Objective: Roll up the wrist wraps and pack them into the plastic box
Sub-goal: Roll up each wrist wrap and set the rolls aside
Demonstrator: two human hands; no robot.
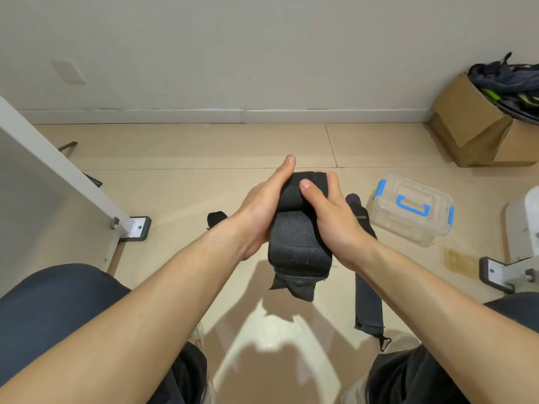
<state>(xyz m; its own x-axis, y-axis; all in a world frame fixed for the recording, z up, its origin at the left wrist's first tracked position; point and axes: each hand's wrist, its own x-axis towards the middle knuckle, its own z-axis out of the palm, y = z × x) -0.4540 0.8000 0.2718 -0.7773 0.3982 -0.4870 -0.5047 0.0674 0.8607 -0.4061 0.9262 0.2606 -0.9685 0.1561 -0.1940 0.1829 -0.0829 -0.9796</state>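
A black wrist wrap (297, 243) is held in the air between both hands, its top part rolled and its loose end hanging down. My left hand (259, 208) grips the roll from the left side. My right hand (332, 214) grips it from the right, thumb pressed on top of the roll. A second black wrist wrap (368, 295) lies flat and stretched out on the floor under my right forearm. A third black piece (216, 218) lies on the floor behind my left wrist, partly hidden. The clear plastic box (414, 208), with blue latches and its lid on, stands on the floor at the right.
A white table leg with a grey foot (137, 227) stands at the left, another grey foot (498, 275) at the right. Cardboard boxes (472, 123) full of dark gear sit in the far right corner by the wall. My knees frame the bottom of the view.
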